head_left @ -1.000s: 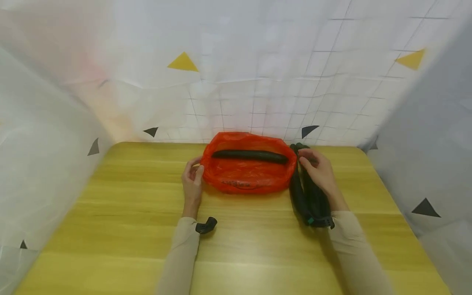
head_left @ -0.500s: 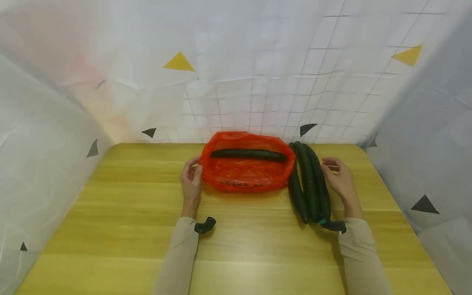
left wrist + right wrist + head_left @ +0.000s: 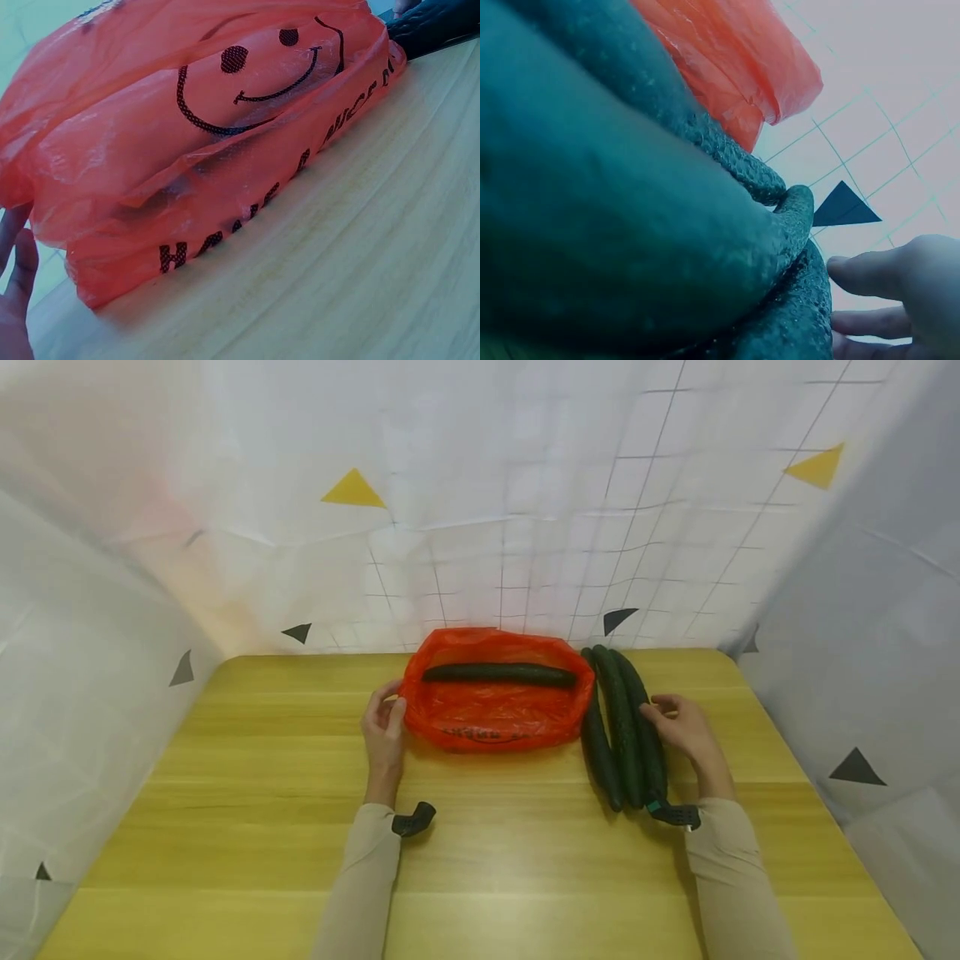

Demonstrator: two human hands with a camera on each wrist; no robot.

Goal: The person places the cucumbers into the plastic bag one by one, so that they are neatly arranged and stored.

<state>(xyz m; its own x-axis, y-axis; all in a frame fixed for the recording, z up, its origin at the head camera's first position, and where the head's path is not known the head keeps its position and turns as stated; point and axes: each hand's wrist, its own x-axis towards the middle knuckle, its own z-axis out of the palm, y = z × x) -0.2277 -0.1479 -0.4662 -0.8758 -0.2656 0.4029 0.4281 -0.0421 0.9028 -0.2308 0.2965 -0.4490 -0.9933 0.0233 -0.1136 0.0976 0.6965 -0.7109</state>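
Observation:
A red plastic bag [image 3: 495, 714] lies with its mouth spread wide, and one dark green cucumber [image 3: 498, 673] lies crosswise inside. My left hand [image 3: 384, 727] holds the bag's left edge, thumb in front and fingertips behind; the left wrist view shows the bag's printed smiling face. Three more cucumbers [image 3: 621, 727] lie side by side against the bag's right end. My right hand [image 3: 684, 727] is at the right side of the outermost cucumber [image 3: 647, 739], fingers loosely bent, thumb tip right at its skin. In the right wrist view, cucumbers [image 3: 630, 202] fill much of the frame.
The wooden table [image 3: 487, 877] stretches toward me, its back edge close behind the bag. White sheeting [image 3: 480, 485] with grid lines and triangles encloses the back and both sides. Each wrist wears a black camera mount [image 3: 414, 820].
My right hand has moved from over the cucumbers at the bag's right rim to their right side, then back slightly toward the outermost one. My left hand stays at the bag.

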